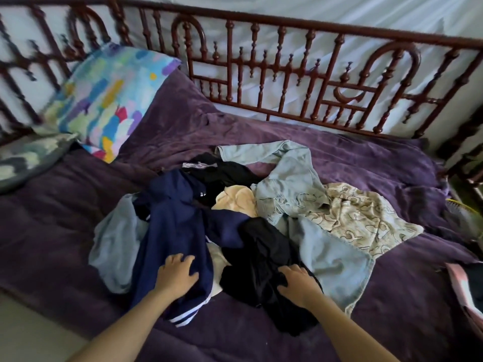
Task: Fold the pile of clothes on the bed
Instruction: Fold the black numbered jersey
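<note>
A loose pile of clothes lies in the middle of the purple bed cover (65, 231). A navy garment with white stripes (175, 231) is at the left of the pile, and my left hand (177, 273) rests on it with curved fingers. A crumpled black garment (258, 252) lies at the front, and my right hand (298, 283) presses on it, fingers bent into the cloth. Behind are a light blue denim shirt (295, 178), a cream patterned garment (366, 220), a pale yellow piece (235, 202), a grey-blue garment (115, 244) and another black piece (222, 171).
A dark red wooden headboard rail (287, 82) runs along the far side. A colourful pillow (104, 100) and a grey patterned pillow (28, 158) lie at the left. A pink object (462, 288) sits at the right edge. Pale floor (31, 335) shows at the lower left.
</note>
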Available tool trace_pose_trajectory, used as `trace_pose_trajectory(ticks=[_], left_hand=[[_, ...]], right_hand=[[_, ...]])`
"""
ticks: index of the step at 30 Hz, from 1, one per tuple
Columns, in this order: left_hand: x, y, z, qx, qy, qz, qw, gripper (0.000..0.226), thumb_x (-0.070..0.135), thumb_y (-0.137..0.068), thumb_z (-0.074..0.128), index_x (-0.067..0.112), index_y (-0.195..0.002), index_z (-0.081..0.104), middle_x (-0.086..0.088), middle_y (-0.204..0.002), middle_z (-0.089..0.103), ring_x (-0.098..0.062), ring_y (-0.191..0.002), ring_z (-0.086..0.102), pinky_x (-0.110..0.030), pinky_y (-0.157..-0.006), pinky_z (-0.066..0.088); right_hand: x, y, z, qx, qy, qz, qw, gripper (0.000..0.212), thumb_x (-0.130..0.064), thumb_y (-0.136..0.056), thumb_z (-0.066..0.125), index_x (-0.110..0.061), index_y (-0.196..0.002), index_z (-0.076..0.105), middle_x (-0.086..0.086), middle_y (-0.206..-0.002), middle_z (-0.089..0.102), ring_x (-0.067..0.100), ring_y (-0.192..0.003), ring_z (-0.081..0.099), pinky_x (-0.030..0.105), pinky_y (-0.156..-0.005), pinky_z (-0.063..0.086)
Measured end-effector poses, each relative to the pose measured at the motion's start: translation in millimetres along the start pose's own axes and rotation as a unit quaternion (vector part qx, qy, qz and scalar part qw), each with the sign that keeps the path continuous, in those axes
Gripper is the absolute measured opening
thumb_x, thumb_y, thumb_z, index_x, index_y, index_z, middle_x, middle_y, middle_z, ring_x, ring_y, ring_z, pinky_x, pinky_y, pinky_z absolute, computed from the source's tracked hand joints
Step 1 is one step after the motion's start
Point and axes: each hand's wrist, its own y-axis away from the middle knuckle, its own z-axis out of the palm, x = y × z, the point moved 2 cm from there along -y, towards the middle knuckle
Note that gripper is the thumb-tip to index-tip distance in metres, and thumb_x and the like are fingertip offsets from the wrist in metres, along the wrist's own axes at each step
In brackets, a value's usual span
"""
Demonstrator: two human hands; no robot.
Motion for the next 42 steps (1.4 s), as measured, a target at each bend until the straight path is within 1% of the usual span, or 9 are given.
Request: trace_pose_trajectory(ticks=[5,9,16,25,32,34,35,39,42], left_hand=[[-72.8,-29.8,-10.7,-0.006,0.02,-0.005,1.0,0.053,0.044,-0.094,0.043,0.024,-0.142,0.031,-0.003,-0.148,0.031,-0.023,-0.136,0.026,-0.034,-0.105,0.033],[-113.2,-51.1,-10.8,-0.009,0.047,0.003,0.999,0.053,0.041,-0.094,0.044,0.02,-0.142,0.034,-0.005,-0.145,0.036,-0.024,-0.133,0.032,-0.031,-0.106,0.032],[-122.6,-73.7,-0.9,-0.024,0.043,0.033,0.998,0.053,0.041,-0.095,0.043,0.021,-0.143,0.031,-0.003,-0.148,0.031,-0.022,-0.134,0.029,-0.03,-0.106,0.032],[-85.7,-101.1,11.7,-0.084,0.065,0.054,0.993,0.053,0.039,-0.096,0.043,0.021,-0.143,0.029,0.0,-0.148,0.03,-0.022,-0.135,0.027,-0.032,-0.104,0.032],[-54.5,-96.6,23.5,-0.109,0.076,0.064,0.989,0.051,0.039,-0.096,0.043,0.022,-0.142,0.03,0.002,-0.147,0.031,-0.019,-0.134,0.027,-0.031,-0.105,0.034],[-37.8,-97.2,18.6,-0.101,0.081,0.075,0.989,0.051,0.039,-0.096,0.044,0.022,-0.142,0.03,0.003,-0.147,0.031,-0.019,-0.134,0.028,-0.031,-0.105,0.034],[-27.7,-96.9,15.3,-0.095,0.085,0.083,0.988,0.051,0.039,-0.095,0.045,0.022,-0.142,0.031,0.003,-0.147,0.031,-0.019,-0.134,0.028,-0.031,-0.105,0.034],[26.7,-86.8,-2.6,-0.081,0.138,0.151,0.975,0.056,0.035,-0.093,0.051,0.021,-0.143,0.031,0.001,-0.148,0.031,-0.019,-0.134,0.03,-0.029,-0.106,0.032],[72.9,-71.1,-30.3,-0.081,0.212,0.224,0.948,0.07,0.046,-0.086,0.056,0.019,-0.145,0.028,0.002,-0.148,0.029,-0.016,-0.136,0.027,-0.026,-0.111,0.025]], right_hand=[[-84.1,-33.9,14.4,-0.014,-0.028,0.017,0.999,0.052,-0.033,-0.093,0.047,-0.023,-0.142,0.032,0.008,-0.14,0.037,0.027,-0.131,0.033,0.036,-0.104,0.035],[-119.1,-47.5,34.2,0.002,-0.066,0.093,0.993,0.061,-0.035,-0.092,0.048,-0.025,-0.146,0.021,0.006,-0.144,0.032,0.026,-0.133,0.031,0.038,-0.104,0.036],[-95.6,-59.9,47.2,0.002,-0.187,0.246,0.951,0.066,-0.032,-0.091,0.054,-0.015,-0.145,0.02,0.012,-0.144,0.031,0.03,-0.134,0.031,0.039,-0.105,0.034],[-82.3,-95.3,66.6,0.003,-0.314,0.3,0.901,0.073,-0.03,-0.086,0.061,-0.011,-0.144,0.021,0.016,-0.14,0.038,0.034,-0.128,0.04,0.039,-0.101,0.038],[-69.1,-100.0,62.5,0.07,-0.369,0.274,0.886,0.027,-0.019,-0.093,0.053,-0.004,-0.115,0.057,0.013,-0.119,0.06,0.027,-0.112,0.055,0.029,-0.089,0.041],[-64.4,-92.8,48.2,0.117,-0.392,0.239,0.88,0.011,-0.016,-0.091,0.054,-0.014,-0.081,0.054,0.013,-0.095,0.058,0.024,-0.093,0.055,0.031,-0.079,0.039],[-60.3,-88.9,39.6,0.148,-0.397,0.223,0.878,0.022,-0.014,-0.09,0.055,-0.018,-0.071,0.045,0.009,-0.085,0.054,0.021,-0.085,0.051,0.031,-0.073,0.035],[-43.4,-59.1,-18.3,0.24,-0.42,0.148,0.862,0.008,-0.01,-0.086,0.059,-0.004,-0.091,0.059,0.006,-0.078,0.059,0.018,-0.076,0.051,0.023,-0.065,0.036],[-37.0,-24.5,-81.8,0.284,-0.45,0.087,0.843,0.016,-0.002,-0.085,0.056,-0.011,-0.072,0.053,0.0,-0.06,0.051,0.014,-0.055,0.047,0.014,-0.047,0.036]])
